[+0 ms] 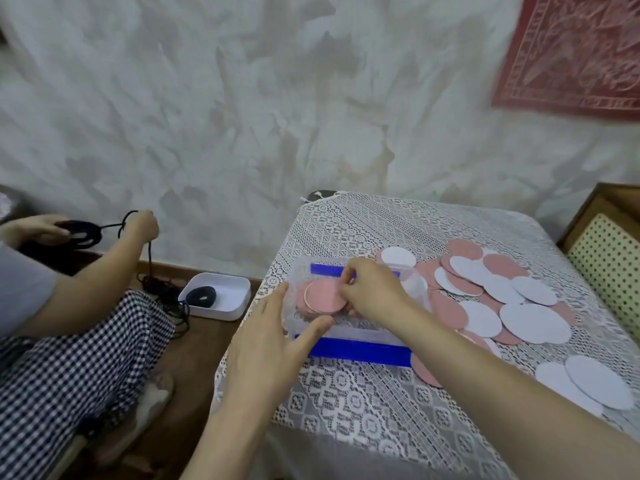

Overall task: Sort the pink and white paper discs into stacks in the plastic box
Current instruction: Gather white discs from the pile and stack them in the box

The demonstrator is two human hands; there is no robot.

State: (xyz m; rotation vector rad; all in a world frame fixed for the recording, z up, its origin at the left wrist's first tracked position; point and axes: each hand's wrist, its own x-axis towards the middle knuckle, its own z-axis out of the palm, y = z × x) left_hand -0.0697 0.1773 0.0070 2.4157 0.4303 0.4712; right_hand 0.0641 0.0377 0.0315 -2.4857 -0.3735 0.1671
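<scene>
Currently the right hand (pixel 367 292) is pinching a pink disc (pixel 323 297) by its 3 o'clock edge, fingertips curled over the rim. The disc is sitting at 9 o'clock of that hand, inside the plastic box (pixel 363 336), over more pink discs (pixel 300 308) at the box's left end.

It is lying nearly flat, pink face up. It's round, so there's no real long axis; in this view it is showing as an oval stretched 9-to-3.

The left hand (pixel 273 337) is gripping nothing. Its fingers are straight and spread, bracing the box's 9 o'clock wall, and the thumb is lying along the near rim.

The box's long axis is running 9-to-3, with blue strips (pixel 356 351) on both long sides.

A loose pile of pink and white discs (pixel 485 289) is lying on the lace-covered tabletop (pixel 346 393), just beside the box at 3 o'clock. Two white discs (pixel 588 382) are overlapping at 5 o'clock, well apart from the box.

At 9 o'clock a second person is handling black cord (pixel 79 233). A white tray (pixel 239 289) is sitting on the floor with a black coil in it.
</scene>
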